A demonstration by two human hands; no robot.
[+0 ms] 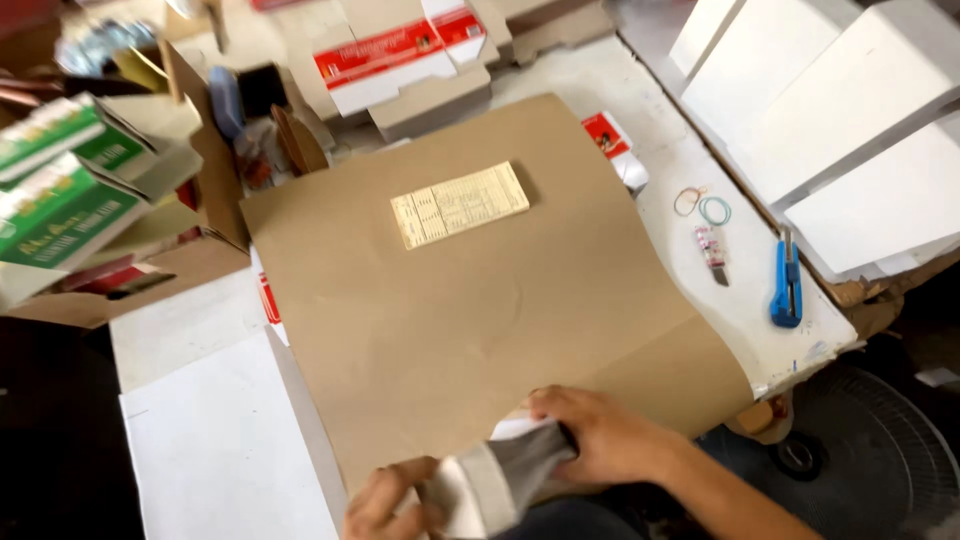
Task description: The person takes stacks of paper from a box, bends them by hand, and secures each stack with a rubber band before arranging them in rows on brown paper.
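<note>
While both hands sat at the near edge, the left hand (pixel 385 502) was curled shut around the lower end of a folded white-and-grey piece (pixel 497 478), and the right hand (pixel 590 432) was closed over its upper end, fingers wrapped on top; what that piece was could not be told. Both hands pressed at the near edge of a big brown paper sheet (pixel 470 320) spread flat over the white table (pixel 185 320). Left of the hands a white board (pixel 225 450) lay flat, partly tucked beside the brown sheet. Farther in, near the sheet's far half, a small pale printed card (pixel 459 204) lay on the paper, tilted. Right of the sheet, on bare table, sat a blue box cutter (pixel 786 285), a small tube-like item (pixel 712 250), and two rubber bands (pixel 703 205), all apart from one another. Stacked white slabs (pixel 830 110) rose at far right. Red-and-white cartons (pixel 400 55) lay at the far edge, green-and-white boxes (pixel 55 190) at far left.
</note>
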